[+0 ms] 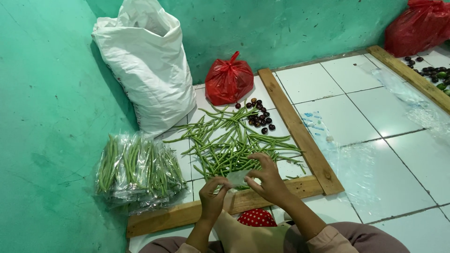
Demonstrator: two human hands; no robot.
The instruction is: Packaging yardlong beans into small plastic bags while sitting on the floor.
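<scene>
A stack of clear plastic packets filled with long green beans is laid on the white tiled floor at the left wall. A small clear plastic bag is pinched between the fingers of the left hand and the right hand, above the near rail of a wooden frame. Loose green beans are spread just beyond.

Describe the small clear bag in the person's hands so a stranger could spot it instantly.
Start at the big white sack against the green wall, then drop to the loose green beans on the tiled floor. At their near edge, left hand and right hand pinch the small clear bag: empty, unlike the bean-filled packets stacked left.
</scene>
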